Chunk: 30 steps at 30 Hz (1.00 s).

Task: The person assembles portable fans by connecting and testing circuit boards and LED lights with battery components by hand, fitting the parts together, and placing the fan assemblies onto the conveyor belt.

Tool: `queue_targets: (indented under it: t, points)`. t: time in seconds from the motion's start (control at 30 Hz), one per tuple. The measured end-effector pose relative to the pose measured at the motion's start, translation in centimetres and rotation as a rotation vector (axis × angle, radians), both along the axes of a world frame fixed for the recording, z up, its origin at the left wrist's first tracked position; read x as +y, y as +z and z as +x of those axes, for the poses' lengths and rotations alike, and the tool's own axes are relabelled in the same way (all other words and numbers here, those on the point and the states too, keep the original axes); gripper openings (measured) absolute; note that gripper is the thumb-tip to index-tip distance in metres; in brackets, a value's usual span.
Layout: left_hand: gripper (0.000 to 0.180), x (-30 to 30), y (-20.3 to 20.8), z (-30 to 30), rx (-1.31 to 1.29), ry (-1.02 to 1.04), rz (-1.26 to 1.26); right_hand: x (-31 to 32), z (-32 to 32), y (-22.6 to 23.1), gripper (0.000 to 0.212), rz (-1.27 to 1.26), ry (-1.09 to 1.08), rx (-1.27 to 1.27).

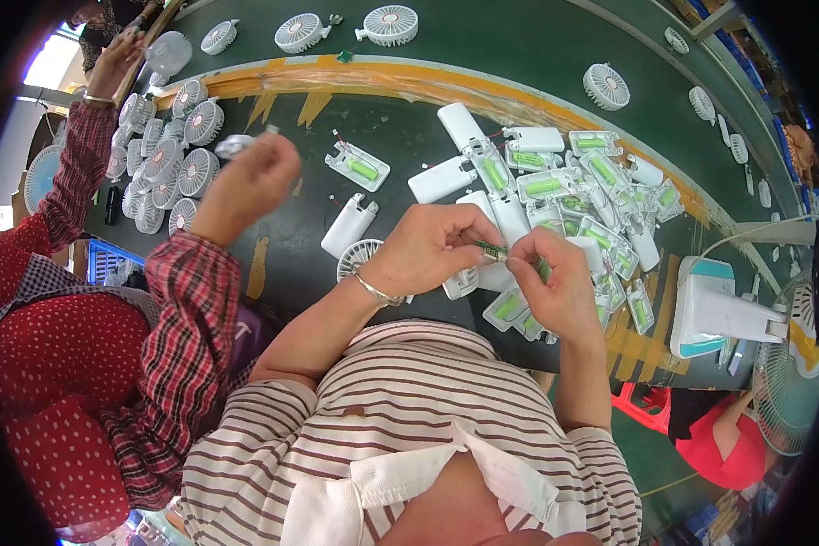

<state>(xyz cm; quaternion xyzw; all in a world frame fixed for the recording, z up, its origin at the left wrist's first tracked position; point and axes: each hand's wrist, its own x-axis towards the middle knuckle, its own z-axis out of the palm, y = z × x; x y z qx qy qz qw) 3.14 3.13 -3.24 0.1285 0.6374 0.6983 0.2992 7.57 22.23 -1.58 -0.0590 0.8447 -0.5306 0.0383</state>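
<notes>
My left hand (428, 247) pinches a small green circuit board (491, 250) between thumb and fingers. The thumb and forefinger of my right hand (555, 278) are closed at the board's other end; fine parts between the fingertips are too small to make out. Below and around my hands lie white plastic handle shells, several with a green battery inside. A white round fan head (359, 259) sits beside my left wrist, partly covered by it. Just beyond, a closed white handle (349, 225) and an open shell with a battery (358, 166) rest on the dark table.
A pile of battery-filled shells (601, 196) spreads to the right. Several fan heads (164, 162) are heaped at the left, near a co-worker's blurred hand (250, 187). Fans lie along the green belt (482, 45) behind a taped ledge. A white-and-teal device (705, 305) stands far right.
</notes>
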Motion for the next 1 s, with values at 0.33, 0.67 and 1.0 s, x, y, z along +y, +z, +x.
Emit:
queue_targets:
  t: [0.33,0.67,1.0]
  points:
    - [0.017,0.2,-0.5,-0.4,0.206,-0.031,-0.134,0.1,-0.7,-0.8,0.007,-0.017,-0.012,-0.044]
    - [0.017,0.7,-0.5,-0.2,0.249,0.012,-0.271,0.9,-2.1,-1.6,0.006,-0.014,0.071,-0.101]
    - [0.017,1.7,1.8,-5.4,0.076,0.198,0.152,4.9,-1.5,-2.1,0.019,-0.454,-0.199,-0.128]
